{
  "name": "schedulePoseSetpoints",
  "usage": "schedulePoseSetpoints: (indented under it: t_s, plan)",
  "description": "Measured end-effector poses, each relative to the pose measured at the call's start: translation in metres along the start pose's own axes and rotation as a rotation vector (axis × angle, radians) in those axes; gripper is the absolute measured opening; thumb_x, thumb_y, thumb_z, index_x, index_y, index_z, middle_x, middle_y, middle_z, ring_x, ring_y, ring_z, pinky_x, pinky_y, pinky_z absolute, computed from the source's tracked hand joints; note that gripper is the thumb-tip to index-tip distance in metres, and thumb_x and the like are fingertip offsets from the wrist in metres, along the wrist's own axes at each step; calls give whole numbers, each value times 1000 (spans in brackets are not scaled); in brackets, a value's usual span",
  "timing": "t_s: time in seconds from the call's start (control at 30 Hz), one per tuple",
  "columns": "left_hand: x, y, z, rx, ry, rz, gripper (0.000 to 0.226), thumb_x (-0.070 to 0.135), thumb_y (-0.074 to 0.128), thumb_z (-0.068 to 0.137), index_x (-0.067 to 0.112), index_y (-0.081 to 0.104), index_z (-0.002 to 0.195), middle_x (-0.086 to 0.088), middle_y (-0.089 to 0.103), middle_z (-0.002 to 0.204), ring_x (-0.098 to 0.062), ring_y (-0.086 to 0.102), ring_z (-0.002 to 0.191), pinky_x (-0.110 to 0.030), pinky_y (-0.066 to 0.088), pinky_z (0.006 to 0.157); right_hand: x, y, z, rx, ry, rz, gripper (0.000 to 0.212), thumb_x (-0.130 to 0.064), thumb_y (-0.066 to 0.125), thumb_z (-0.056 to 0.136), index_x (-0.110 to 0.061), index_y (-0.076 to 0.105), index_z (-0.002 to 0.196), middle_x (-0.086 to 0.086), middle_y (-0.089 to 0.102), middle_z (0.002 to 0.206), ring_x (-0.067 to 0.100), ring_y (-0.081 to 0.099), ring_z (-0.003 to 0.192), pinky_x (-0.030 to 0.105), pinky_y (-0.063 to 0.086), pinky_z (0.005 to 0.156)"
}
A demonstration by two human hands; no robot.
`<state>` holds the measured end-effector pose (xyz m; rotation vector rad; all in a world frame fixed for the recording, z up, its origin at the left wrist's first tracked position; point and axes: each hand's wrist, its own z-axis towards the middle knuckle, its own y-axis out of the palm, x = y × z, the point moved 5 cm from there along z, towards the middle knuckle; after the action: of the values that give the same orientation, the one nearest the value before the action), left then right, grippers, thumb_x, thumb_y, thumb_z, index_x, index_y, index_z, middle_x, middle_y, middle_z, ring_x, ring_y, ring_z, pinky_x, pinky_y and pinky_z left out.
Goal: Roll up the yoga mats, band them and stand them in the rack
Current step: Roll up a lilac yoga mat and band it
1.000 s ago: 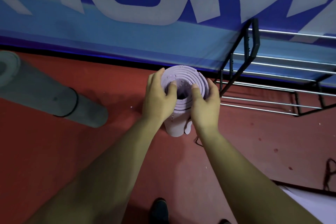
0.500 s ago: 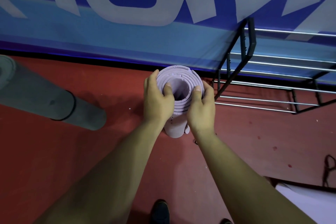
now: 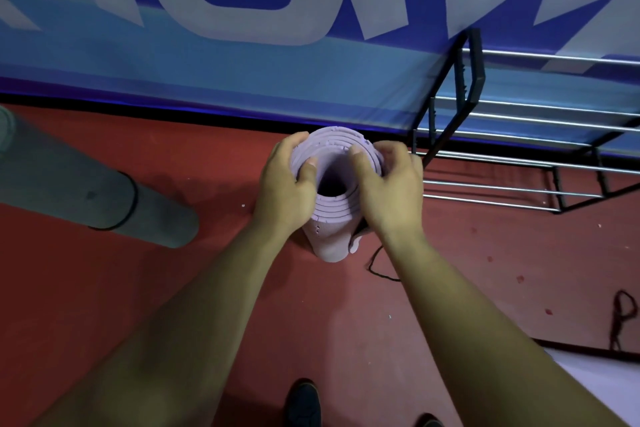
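A rolled lilac yoga mat (image 3: pixel 330 218) stands on end on the red floor, its spiral top facing me. My left hand (image 3: pixel 282 189) grips the roll's left side with the thumb hooked into the hollow core. My right hand (image 3: pixel 388 185) grips the right side, thumb on the inner layers. A thin black band (image 3: pixel 375 265) trails on the floor beside the roll's base, below my right wrist. The black rack with steel rods (image 3: pixel 512 146) stands just right of the mat. A grey rolled mat (image 3: pixel 104 194), banded in black, lies at the left.
A blue banner wall (image 3: pixel 242 62) runs behind the mat and rack. A dark red cord (image 3: pixel 621 315) lies on the floor at the right, near a white sheet's edge (image 3: pixel 595 378). My shoe (image 3: pixel 303 402) is at the bottom.
Both hands have shifted their hold on the lilac roll's top; the right thumb has moved up along the inner layers. The roll stays upright in the same spot.
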<state>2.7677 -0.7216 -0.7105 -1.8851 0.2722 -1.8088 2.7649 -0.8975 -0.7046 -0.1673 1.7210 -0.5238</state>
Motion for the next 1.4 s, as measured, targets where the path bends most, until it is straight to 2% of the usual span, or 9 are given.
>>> schedulePoseSetpoints:
  t_s: [0.17, 0.3, 0.4, 0.63, 0.87, 0.97, 1.07, 1.17, 1.4]
  plan:
    - [0, 0, 2, -52, 21, -39, 41, 13, 55, 96, 15, 55, 136, 2, 58, 136, -10, 53, 124, -27, 40, 110, -9, 2, 20, -127, 57, 57, 41, -40, 64, 98, -32, 59, 138, -21, 61, 120, -2, 57, 112, 16, 40, 97]
    - [3, -1, 9, -37, 27, -29, 40, 6, 54, 98, 16, 56, 138, 6, 56, 137, -4, 50, 126, -17, 35, 110, -3, -3, 20, -115, 37, 28, 9, -37, 64, 99, -30, 69, 101, -21, 70, 95, -10, 62, 87, 6, 42, 74]
    - [6, 2, 8, 13, 23, -19, 41, 4, 53, 98, 15, 57, 138, 8, 54, 134, -4, 49, 125, -15, 33, 109, 4, 0, 11, -62, 27, 58, 7, -40, 60, 99, -34, 62, 95, -11, 69, 104, 0, 63, 93, 21, 49, 84]
    - [11, 10, 0, 74, -11, 27, 41, 15, 50, 100, 12, 53, 141, 2, 51, 139, -10, 48, 127, 3, 24, 97, 10, 8, -13, -11, 55, 191, 46, -37, 63, 96, -28, 54, 140, -9, 58, 138, 7, 55, 128, 37, 44, 112]
    - [6, 8, -13, 102, -104, -128, 53, 13, 62, 88, 15, 55, 141, 0, 59, 140, -13, 55, 128, -31, 42, 111, 5, 12, -17, -1, 77, 171, 52, -18, 68, 93, -18, 50, 142, -6, 61, 134, 12, 57, 124, 38, 45, 110]
    - [14, 6, -3, 129, -98, -111, 46, 6, 59, 95, 12, 56, 141, 1, 60, 138, -13, 54, 128, -25, 40, 110, -3, 15, -18, 12, 60, 145, 52, -23, 62, 98, -17, 45, 147, 0, 56, 142, 18, 53, 131, 41, 42, 113]
    - [25, 5, 9, 82, -27, -115, 48, 1, 58, 94, 12, 56, 140, 9, 59, 127, -5, 54, 120, -13, 39, 104, -4, 11, -18, 39, 81, 135, 54, -23, 58, 102, -15, 39, 151, 6, 47, 149, 17, 47, 135, 18, 35, 110]
    - [23, 7, 9, 68, -8, -115, 44, 4, 59, 94, 12, 58, 137, 6, 64, 124, -8, 59, 118, -24, 45, 106, 1, 13, -24, 25, 98, 97, 60, -21, 54, 104, -12, 29, 158, 8, 35, 157, 11, 34, 138, -13, 14, 86]
    - [11, 1, -9, 51, -89, -162, 58, 37, 59, 84, 18, 56, 138, 5, 57, 138, -7, 52, 128, -21, 38, 108, -2, 18, -29, -30, 103, 97, 64, -25, 61, 101, -18, 31, 158, 2, 39, 156, 10, 38, 140, 9, 25, 102]
